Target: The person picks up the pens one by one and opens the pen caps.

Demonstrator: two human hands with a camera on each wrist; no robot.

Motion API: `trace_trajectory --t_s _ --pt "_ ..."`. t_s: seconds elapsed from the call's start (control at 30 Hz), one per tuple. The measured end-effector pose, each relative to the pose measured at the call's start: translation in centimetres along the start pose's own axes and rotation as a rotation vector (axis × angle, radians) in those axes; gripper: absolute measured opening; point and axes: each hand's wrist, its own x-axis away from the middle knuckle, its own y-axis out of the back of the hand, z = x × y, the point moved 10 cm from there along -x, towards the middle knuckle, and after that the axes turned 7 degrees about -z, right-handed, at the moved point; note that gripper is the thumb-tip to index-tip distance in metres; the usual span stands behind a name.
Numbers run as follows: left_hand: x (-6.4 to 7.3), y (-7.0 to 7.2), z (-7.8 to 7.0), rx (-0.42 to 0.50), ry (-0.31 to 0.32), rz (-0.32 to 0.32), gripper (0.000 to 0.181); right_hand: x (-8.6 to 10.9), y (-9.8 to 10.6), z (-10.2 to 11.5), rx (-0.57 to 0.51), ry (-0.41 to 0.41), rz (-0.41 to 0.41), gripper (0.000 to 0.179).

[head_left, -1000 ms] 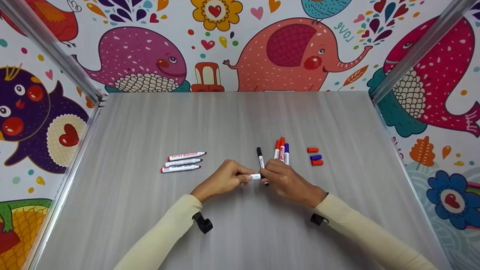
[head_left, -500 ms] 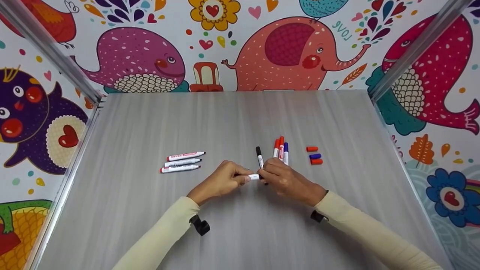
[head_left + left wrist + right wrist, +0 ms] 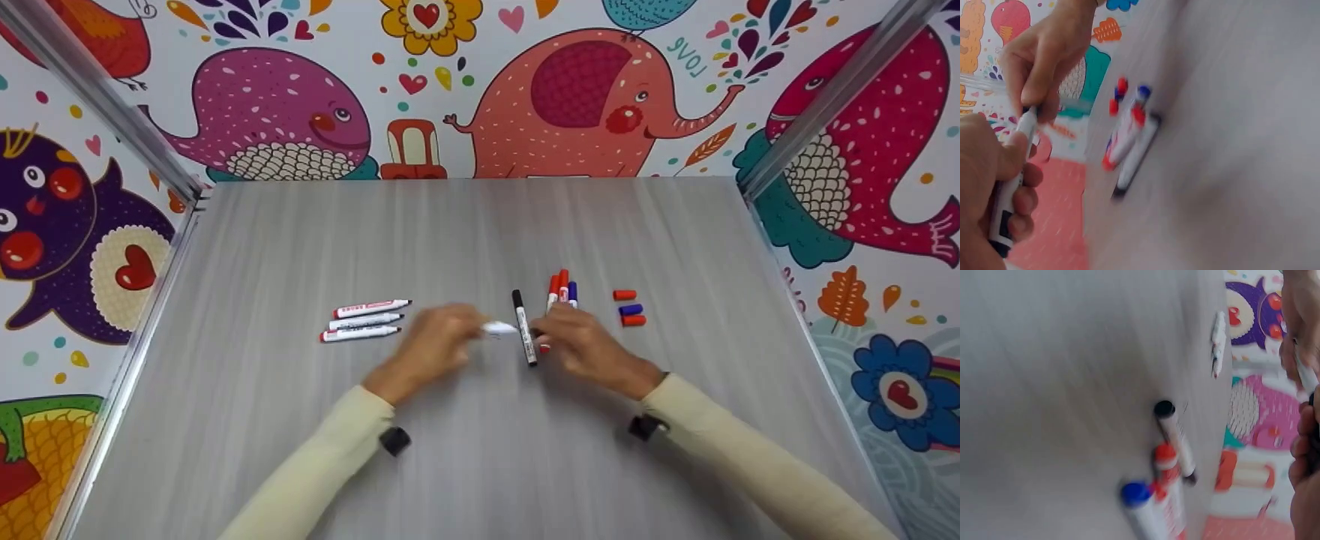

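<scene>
Left hand (image 3: 439,341) curls round a marker (image 3: 1015,171): smooth white plastic barrel, long cylinder, black plug at the rear, tapering to a narrow cone at the front. Marker is held above the table, tip pointing toward the other hand. Right hand (image 3: 589,349) has its fingers bent, pinching a small black cap (image 3: 1313,410); most of the cap is hidden by the fingers. In the head view the cone and the right fingers stand just apart.

Between the hands, on the table (image 3: 450,480), lies a black-capped marker (image 3: 526,330), slightly slanted, dark print along its barrel. Beside it, two red-capped markers and a blue-capped marker (image 3: 573,291) lie close together, partly under the right hand in the head view.

Further right: two red caps and a blue cap (image 3: 631,309), short plain cylinders, set in a loose column. Left side: three uncapped markers (image 3: 366,322), near parallel, dark nibs to the right.

Tabletop pale grey with streaked wood grain. Sleeves (image 3: 311,469) cream, thin fabric, close-fitting. Wall panels (image 3: 424,97) printed with flat cartoon animals; metal posts at the corners.
</scene>
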Motion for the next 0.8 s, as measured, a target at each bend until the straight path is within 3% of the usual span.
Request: trace_trajectory --t_s 0.13,0.23,0.43,0.6,0.8 --pt "1.6 3.8 4.1 -0.055 0.103 -0.085 0.022 2.4 3.7 -2.7 -0.065 -0.13 -0.1 0.036" --pt "2.8 5.1 5.9 -0.024 0.172 -0.071 0.018 3.5 5.2 -4.3 -0.078 -0.224 -0.123 0.038" --pt "4.4 5.5 6.7 -0.008 0.217 -0.042 0.021 4.1 6.3 -5.3 -0.074 -0.3 -0.163 0.033" --pt "5.1 6.1 7.1 -0.013 0.224 -0.092 0.027 4.6 7.0 -5.7 -0.061 -0.325 -0.214 0.035" --pt "6.2 6.8 7.7 0.018 0.253 -0.138 0.031 5.0 7.3 -6.0 -0.046 -0.322 -0.215 0.036"
